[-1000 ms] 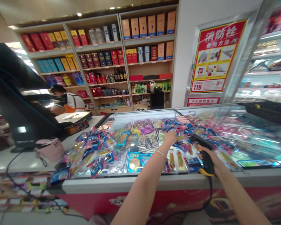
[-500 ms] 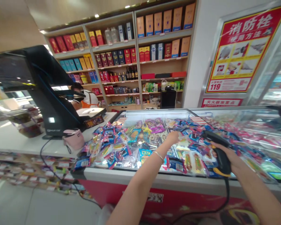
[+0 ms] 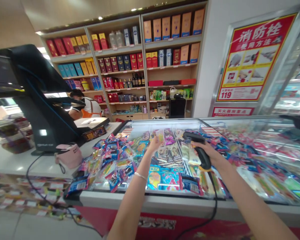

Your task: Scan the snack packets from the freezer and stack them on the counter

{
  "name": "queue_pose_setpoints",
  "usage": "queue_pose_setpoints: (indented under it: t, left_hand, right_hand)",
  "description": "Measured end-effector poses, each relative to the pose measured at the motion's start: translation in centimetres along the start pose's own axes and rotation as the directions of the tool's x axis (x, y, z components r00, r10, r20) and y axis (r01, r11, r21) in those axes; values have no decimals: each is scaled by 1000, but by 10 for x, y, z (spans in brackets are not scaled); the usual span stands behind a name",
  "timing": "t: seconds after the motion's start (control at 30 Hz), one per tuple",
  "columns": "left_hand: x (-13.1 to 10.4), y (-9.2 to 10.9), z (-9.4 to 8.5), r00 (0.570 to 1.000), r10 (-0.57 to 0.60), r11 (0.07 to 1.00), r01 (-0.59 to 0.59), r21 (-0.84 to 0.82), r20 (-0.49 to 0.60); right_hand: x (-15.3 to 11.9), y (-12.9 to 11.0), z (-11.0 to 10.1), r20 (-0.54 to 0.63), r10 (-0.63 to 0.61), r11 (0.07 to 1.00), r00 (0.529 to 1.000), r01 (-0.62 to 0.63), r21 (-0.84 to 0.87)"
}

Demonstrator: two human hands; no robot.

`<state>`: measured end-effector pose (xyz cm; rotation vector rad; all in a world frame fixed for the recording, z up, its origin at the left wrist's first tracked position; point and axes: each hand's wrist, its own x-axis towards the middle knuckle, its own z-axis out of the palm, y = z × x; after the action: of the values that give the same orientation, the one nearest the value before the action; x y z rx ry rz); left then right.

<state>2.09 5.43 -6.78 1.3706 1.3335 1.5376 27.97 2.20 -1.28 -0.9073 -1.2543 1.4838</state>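
Note:
My left hand (image 3: 154, 144), a bracelet on its wrist, is closed on a small clear snack packet (image 3: 160, 136) with yellow-green contents. It holds the packet above the chest freezer's glass top (image 3: 150, 125). My right hand (image 3: 210, 151) grips a black and yellow barcode scanner (image 3: 203, 158), its head directed left towards the packet. Under and around both hands lie many wrapped packets, among them a heap of blue and pink packets (image 3: 112, 150) on the left. Bright blue packs (image 3: 165, 176) show near the front edge.
The scanner's black cable (image 3: 215, 200) hangs over the freezer's front edge (image 3: 165, 201). To the left, a counter carries a black checkout terminal (image 3: 43, 110), a pink cup-shaped pouch (image 3: 69, 156) and stacked tubs (image 3: 15, 140). A person (image 3: 86, 105) is behind the counter. Shelves of boxes (image 3: 123, 63) line the back.
My left hand has moved left from the right-hand packets, and a packet now shows in it. My right hand has brought the scanner left, closer to the left hand. The view has shifted slightly.

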Motion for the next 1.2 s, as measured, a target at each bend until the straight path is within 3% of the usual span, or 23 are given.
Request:
queue_pose_setpoints:
  t: [0.1, 0.23, 0.33, 0.53, 0.83, 1.2]
  left_hand:
    - [2, -18, -19, 993, -92, 962, 70, -265, -72]
    - [2, -34, -15, 963, -221, 891, 135, -434, -155]
    - [4, -39, -14, 941, -249, 890, 129, -437, -229]
    - [4, -36, -17, 937, -271, 887, 154, -436, -222]
    - [-7, -17, -6, 959, -199, 915, 108, -388, -203]
    - [-9, -23, -4, 964, -151, 949, 80, -305, -217]
  right_hand:
    - [25, 11, 11, 37, -7, 994, 999, 11, -109]
    - [46, 32, 23, 100, -67, 915, 993, 101, -390]
    - [47, 39, 26, 136, -126, 857, 983, 177, -485]
    - [33, 37, 24, 230, -134, 847, 964, 232, -479]
    - [21, 35, 31, 230, -251, 647, 940, 339, -683]
    - [16, 31, 34, 229, -255, 627, 940, 340, -701]
